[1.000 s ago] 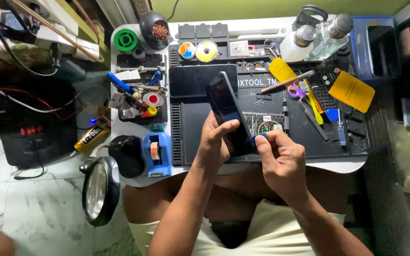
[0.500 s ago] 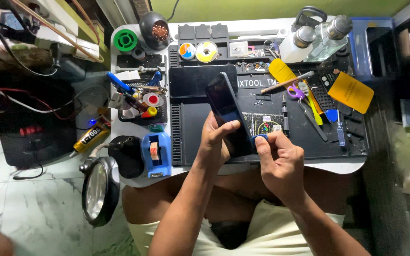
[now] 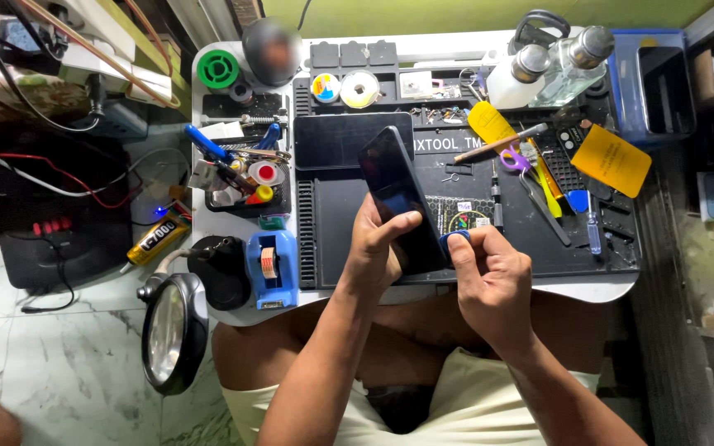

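We observe the left hand (image 3: 376, 252) wrapped around the near end of a dark smartphone (image 3: 401, 198), thumb laid across its face and fingers clenched behind it; the phone is held tilted above the black work mat (image 3: 340, 235), its far end pointing away and to the left, over the near edge of a dark tablet-like slab (image 3: 332, 140) lying on the mat. The right hand (image 3: 493, 285) sits just right of the phone's near end, with thumb and forefinger pinched on a small blue pick (image 3: 456, 238) that touches the phone's right edge; the remaining fingers are curled in. Both hands are thus closed on something, none released. On the mat to the right we note a yellow card (image 3: 611, 159), a yellow pry tool (image 3: 489, 122), tweezers (image 3: 545, 211) and a blue-handled screwdriver (image 3: 591, 227), all well apart from the hands. At the far right stand two clear bottles (image 3: 551, 70) with metal caps. To the left of the mat we record a blue tape dispenser (image 3: 270, 264), a tray of small tools (image 3: 241, 173), a green spool (image 3: 218, 69), and, nearer and lower, a round magnifier lamp (image 3: 171, 330) just off the table edge. A tube of adhesive (image 3: 157, 239) lies to the left of the table.
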